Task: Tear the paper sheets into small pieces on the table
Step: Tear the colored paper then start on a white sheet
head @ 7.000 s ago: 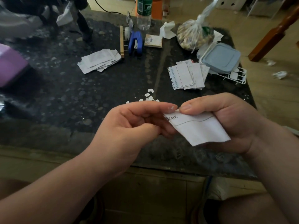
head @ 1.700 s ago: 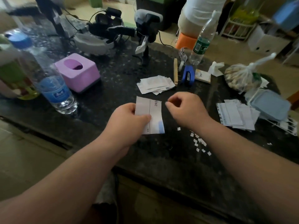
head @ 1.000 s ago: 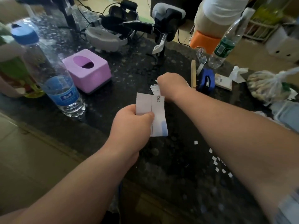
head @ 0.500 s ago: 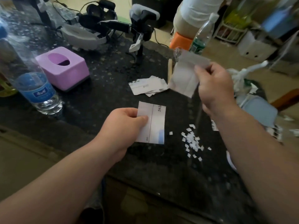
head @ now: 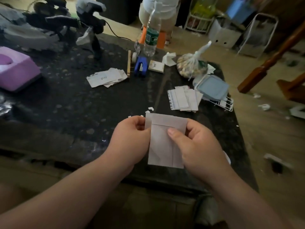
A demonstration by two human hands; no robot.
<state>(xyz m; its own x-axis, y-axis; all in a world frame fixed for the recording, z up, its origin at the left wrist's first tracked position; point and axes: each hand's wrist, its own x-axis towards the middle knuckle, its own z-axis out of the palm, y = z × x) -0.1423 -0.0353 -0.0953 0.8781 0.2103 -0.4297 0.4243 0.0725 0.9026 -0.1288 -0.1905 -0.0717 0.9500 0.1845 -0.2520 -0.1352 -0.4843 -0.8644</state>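
Observation:
Both hands hold stacked white paper sheets [head: 162,142] above the near edge of the dark stone table [head: 69,103]. My left hand [head: 130,142] pinches their left edge. My right hand [head: 196,146] grips the right side, thumb lying across the front. A few small torn pieces [head: 149,110] lie on the table just beyond the sheets. One pile of paper sheets [head: 107,77] sits at centre back, another pile [head: 184,100] at the right.
A pink tissue box [head: 14,70] stands at the left. A blue stapler [head: 140,66], a plastic bottle [head: 151,38], a tied bag [head: 191,66] and a blue-lidded container [head: 212,87] on a white rack crowd the back right. Black equipment [head: 92,28] stands behind.
My right hand brought a sheet from the back pile down onto the sheet in my left hand. Both hands now hold the stack together near the table's front edge.

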